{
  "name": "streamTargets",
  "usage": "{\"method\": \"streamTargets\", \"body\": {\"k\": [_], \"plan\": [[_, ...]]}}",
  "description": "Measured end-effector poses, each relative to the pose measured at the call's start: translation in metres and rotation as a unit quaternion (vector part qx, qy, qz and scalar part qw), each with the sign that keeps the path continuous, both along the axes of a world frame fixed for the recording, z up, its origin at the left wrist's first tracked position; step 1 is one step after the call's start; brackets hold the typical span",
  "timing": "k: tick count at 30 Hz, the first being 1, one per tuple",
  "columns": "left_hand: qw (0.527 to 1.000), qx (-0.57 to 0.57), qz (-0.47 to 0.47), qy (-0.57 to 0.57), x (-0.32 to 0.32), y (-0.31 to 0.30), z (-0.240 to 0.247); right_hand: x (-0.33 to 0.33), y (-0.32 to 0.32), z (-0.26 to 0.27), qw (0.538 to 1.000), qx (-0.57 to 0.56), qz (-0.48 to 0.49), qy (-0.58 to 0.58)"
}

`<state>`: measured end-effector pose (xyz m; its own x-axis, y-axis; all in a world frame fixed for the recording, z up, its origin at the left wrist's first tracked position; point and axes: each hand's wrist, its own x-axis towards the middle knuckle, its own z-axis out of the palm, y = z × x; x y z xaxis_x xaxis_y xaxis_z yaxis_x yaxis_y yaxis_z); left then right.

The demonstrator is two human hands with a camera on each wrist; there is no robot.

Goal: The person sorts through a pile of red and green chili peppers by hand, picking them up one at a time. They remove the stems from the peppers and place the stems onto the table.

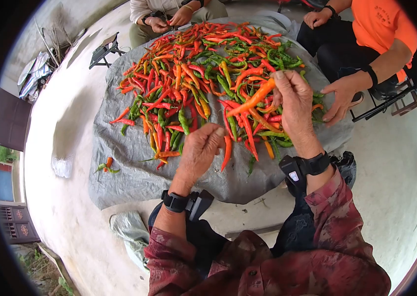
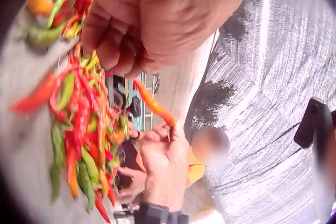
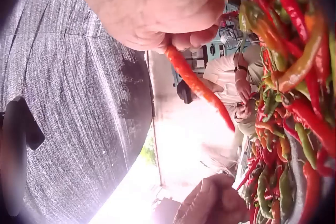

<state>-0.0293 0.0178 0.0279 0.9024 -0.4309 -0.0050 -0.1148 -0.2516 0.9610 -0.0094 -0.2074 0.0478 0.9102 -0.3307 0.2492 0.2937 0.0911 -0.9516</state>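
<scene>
Between thumb and fingers of my right hand [image 1: 295, 106] is an orange chili pepper [image 1: 254, 97], pinched at one end and held over the pile. The right wrist view shows the same pepper [image 3: 199, 87] slanting out from under the fingers, its free end redder. My left hand [image 1: 199, 154] hovers at the near side of the heap, thumb and fingers curled together, with nothing visible in its grasp. Below both hands spreads a big heap of red, orange and green chili peppers [image 1: 169, 98]. Some lie close by, such as a red-orange one [image 1: 227, 152] between the hands.
A grey cloth [image 1: 124, 182] covers the table under the peppers. Across it, one person's hands [image 1: 169, 22] work together; at the right, another person in orange rests a hand [image 1: 341, 96] by the pile. A folding stool [image 1: 105, 52] stands at the left, a crumpled sack [image 1: 128, 232] below the near edge.
</scene>
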Motion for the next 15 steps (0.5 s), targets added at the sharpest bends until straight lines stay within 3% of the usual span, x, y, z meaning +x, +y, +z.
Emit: {"method": "streamTargets", "body": {"k": [2, 4, 5, 7, 10, 13, 15], "plan": [[0.98, 0.085, 0.112, -0.144, 0.014, 0.02, -0.007, 0.001, -0.001, 0.001, 0.998, -0.037, -0.037, -0.041], [0.954, 0.117, 0.207, -0.182, 0.022, 0.035, -0.002, 0.001, 0.002, 0.003, 0.995, -0.075, -0.055, -0.036], [0.954, 0.118, 0.206, -0.184, 0.026, 0.042, -0.002, 0.0, 0.0, 0.0, 0.988, -0.146, -0.056, -0.015], [0.911, 0.234, 0.207, -0.27, 0.032, 0.052, -0.01, -0.003, 0.003, 0.001, 0.983, -0.17, -0.065, -0.034], [0.89, 0.32, 0.178, -0.271, 0.038, 0.054, -0.03, -0.004, 0.001, 0.001, 0.972, -0.215, -0.075, -0.056], [0.862, 0.381, 0.158, -0.294, 0.036, 0.041, -0.036, -0.005, -0.006, -0.002, 0.957, -0.265, -0.081, -0.081], [0.871, 0.375, 0.156, -0.277, 0.039, 0.037, -0.036, -0.007, -0.008, 0.002, 0.946, -0.31, -0.064, -0.075]]}}
